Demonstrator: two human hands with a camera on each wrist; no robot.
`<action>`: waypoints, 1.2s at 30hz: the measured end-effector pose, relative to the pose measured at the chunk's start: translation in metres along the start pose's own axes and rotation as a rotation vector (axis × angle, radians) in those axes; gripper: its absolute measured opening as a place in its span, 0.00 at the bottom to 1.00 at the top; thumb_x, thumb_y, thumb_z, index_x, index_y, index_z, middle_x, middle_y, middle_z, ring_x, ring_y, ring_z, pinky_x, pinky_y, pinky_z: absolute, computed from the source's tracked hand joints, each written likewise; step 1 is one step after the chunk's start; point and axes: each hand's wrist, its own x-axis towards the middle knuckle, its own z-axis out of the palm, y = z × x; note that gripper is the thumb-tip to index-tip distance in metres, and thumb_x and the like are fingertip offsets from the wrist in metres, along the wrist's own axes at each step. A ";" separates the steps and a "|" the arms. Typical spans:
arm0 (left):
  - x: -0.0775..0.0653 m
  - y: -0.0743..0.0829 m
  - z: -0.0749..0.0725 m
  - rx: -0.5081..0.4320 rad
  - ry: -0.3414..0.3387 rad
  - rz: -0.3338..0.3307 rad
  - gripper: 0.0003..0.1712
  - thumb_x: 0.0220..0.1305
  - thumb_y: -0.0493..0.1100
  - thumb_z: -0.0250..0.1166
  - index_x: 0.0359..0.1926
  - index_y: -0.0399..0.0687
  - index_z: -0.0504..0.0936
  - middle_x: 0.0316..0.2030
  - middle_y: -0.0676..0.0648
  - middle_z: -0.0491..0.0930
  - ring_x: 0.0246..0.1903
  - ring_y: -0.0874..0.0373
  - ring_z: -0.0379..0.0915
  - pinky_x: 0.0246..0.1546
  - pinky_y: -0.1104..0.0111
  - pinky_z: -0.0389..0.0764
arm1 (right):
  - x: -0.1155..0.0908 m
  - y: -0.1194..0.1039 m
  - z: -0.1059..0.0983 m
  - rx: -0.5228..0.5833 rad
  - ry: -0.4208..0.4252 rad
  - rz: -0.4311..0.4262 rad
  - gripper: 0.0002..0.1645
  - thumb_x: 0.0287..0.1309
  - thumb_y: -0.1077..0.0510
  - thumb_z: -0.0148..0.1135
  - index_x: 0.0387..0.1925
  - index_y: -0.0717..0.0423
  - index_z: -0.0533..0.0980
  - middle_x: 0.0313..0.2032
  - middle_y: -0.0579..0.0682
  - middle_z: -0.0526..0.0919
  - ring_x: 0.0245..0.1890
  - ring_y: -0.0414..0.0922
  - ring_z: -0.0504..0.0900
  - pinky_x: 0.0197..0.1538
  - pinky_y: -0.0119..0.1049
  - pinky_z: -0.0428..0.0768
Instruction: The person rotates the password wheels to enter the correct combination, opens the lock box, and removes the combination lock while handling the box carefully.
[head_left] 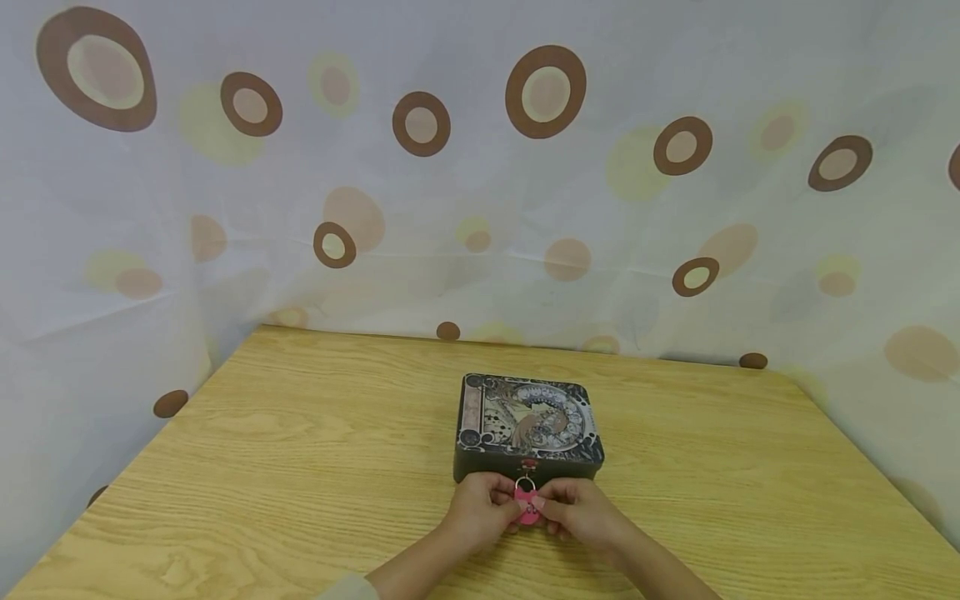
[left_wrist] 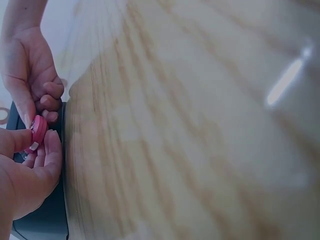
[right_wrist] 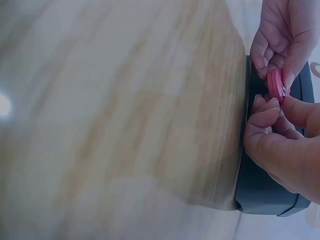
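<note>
A pink combination padlock (head_left: 528, 505) with a metal shackle hangs at the red clasp (head_left: 529, 464) on the front of a dark box (head_left: 480, 461) with an ornate printed lid. My left hand (head_left: 483, 510) pinches the lock from its left side, thumb on its face. From the other side my right hand (head_left: 583, 510) pinches it too, with the thumb by the small number dials. In the left wrist view the padlock (left_wrist: 39, 130) shows edge-on between both hands. The right wrist view has the padlock (right_wrist: 276, 85) close against the box's front wall (right_wrist: 260, 185).
The box stands on a wood-grain table (head_left: 300, 442), near its middle. Behind and at both sides hangs a pale curtain (head_left: 480, 192) printed with brown and yellow circles.
</note>
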 end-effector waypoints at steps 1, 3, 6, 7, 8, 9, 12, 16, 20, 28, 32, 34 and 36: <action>0.000 0.000 0.000 -0.001 0.001 0.004 0.06 0.52 0.26 0.59 0.33 0.25 0.76 0.23 0.40 0.80 0.20 0.57 0.77 0.23 0.67 0.82 | 0.000 0.000 0.000 -0.002 0.000 -0.004 0.14 0.60 0.63 0.53 0.37 0.76 0.73 0.19 0.42 0.71 0.22 0.37 0.70 0.24 0.28 0.69; 0.000 0.000 0.001 -0.002 0.001 0.009 0.05 0.53 0.26 0.59 0.33 0.25 0.76 0.23 0.39 0.80 0.19 0.58 0.77 0.23 0.68 0.82 | 0.000 0.001 0.000 -0.008 -0.001 -0.012 0.15 0.60 0.63 0.54 0.37 0.77 0.72 0.19 0.42 0.71 0.21 0.37 0.70 0.24 0.27 0.69; 0.000 0.000 0.001 -0.003 0.000 0.015 0.05 0.53 0.26 0.59 0.32 0.25 0.76 0.23 0.39 0.80 0.19 0.61 0.75 0.22 0.69 0.81 | 0.001 0.001 0.000 -0.015 -0.004 -0.018 0.15 0.61 0.63 0.53 0.37 0.78 0.72 0.18 0.42 0.71 0.21 0.37 0.70 0.23 0.27 0.69; 0.000 0.000 0.001 0.000 0.000 0.015 0.04 0.53 0.26 0.59 0.32 0.25 0.76 0.22 0.39 0.80 0.19 0.61 0.75 0.22 0.69 0.81 | 0.001 0.001 0.000 -0.015 -0.005 -0.017 0.15 0.61 0.63 0.53 0.37 0.78 0.72 0.18 0.42 0.71 0.21 0.37 0.70 0.23 0.27 0.69; 0.000 0.000 0.000 0.003 -0.001 0.016 0.04 0.53 0.26 0.59 0.31 0.25 0.77 0.22 0.39 0.80 0.18 0.62 0.75 0.21 0.69 0.81 | 0.001 0.001 0.000 -0.018 -0.004 -0.016 0.15 0.61 0.63 0.53 0.37 0.78 0.72 0.18 0.42 0.71 0.21 0.37 0.70 0.24 0.27 0.69; -0.001 0.000 0.000 0.005 0.000 0.017 0.04 0.53 0.26 0.59 0.31 0.25 0.77 0.22 0.39 0.80 0.18 0.62 0.74 0.21 0.70 0.81 | 0.001 0.002 0.000 -0.019 -0.004 -0.015 0.15 0.61 0.63 0.53 0.37 0.78 0.72 0.19 0.42 0.71 0.21 0.38 0.70 0.24 0.27 0.69; -0.001 0.001 0.000 0.009 0.000 0.021 0.03 0.54 0.26 0.59 0.31 0.26 0.77 0.22 0.38 0.80 0.17 0.63 0.74 0.20 0.70 0.80 | 0.002 0.002 0.000 -0.026 -0.002 -0.012 0.15 0.61 0.63 0.53 0.37 0.77 0.72 0.19 0.42 0.71 0.21 0.38 0.70 0.24 0.28 0.69; -0.001 0.001 -0.001 0.003 -0.006 0.022 0.04 0.54 0.26 0.59 0.31 0.25 0.77 0.22 0.38 0.80 0.18 0.62 0.74 0.21 0.69 0.81 | 0.002 0.002 0.000 -0.030 0.003 -0.011 0.15 0.61 0.63 0.53 0.37 0.77 0.72 0.19 0.42 0.71 0.21 0.38 0.70 0.24 0.28 0.69; -0.001 0.001 -0.001 -0.025 -0.022 0.013 0.05 0.56 0.27 0.59 0.33 0.23 0.76 0.24 0.38 0.80 0.20 0.61 0.76 0.23 0.68 0.82 | 0.002 0.000 0.001 -0.017 0.006 -0.002 0.14 0.61 0.63 0.53 0.37 0.76 0.73 0.18 0.42 0.71 0.21 0.37 0.70 0.23 0.28 0.69; 0.000 0.000 -0.003 -0.005 -0.028 -0.009 0.08 0.60 0.29 0.57 0.35 0.23 0.77 0.24 0.41 0.78 0.20 0.61 0.74 0.24 0.68 0.82 | 0.000 -0.002 0.001 -0.003 0.009 0.011 0.13 0.60 0.63 0.53 0.36 0.74 0.73 0.18 0.42 0.71 0.22 0.38 0.70 0.25 0.29 0.69; 0.000 0.000 -0.003 0.001 -0.030 -0.028 0.08 0.61 0.30 0.57 0.36 0.24 0.77 0.25 0.42 0.78 0.21 0.62 0.74 0.25 0.67 0.82 | 0.000 -0.002 0.001 -0.001 0.016 0.036 0.13 0.61 0.62 0.53 0.36 0.73 0.74 0.19 0.43 0.71 0.22 0.38 0.70 0.26 0.29 0.69; 0.000 0.001 -0.003 0.001 -0.031 -0.037 0.08 0.61 0.30 0.57 0.36 0.25 0.77 0.26 0.42 0.78 0.22 0.61 0.74 0.26 0.67 0.82 | -0.001 -0.002 0.001 -0.001 0.015 0.038 0.13 0.61 0.62 0.53 0.37 0.72 0.74 0.20 0.43 0.71 0.23 0.38 0.70 0.26 0.30 0.70; 0.000 0.001 -0.003 0.000 -0.032 -0.042 0.08 0.61 0.30 0.57 0.37 0.24 0.77 0.26 0.41 0.78 0.22 0.61 0.74 0.27 0.67 0.82 | 0.000 -0.001 0.001 0.004 0.012 0.038 0.13 0.61 0.62 0.53 0.37 0.72 0.74 0.20 0.43 0.72 0.23 0.39 0.70 0.26 0.30 0.70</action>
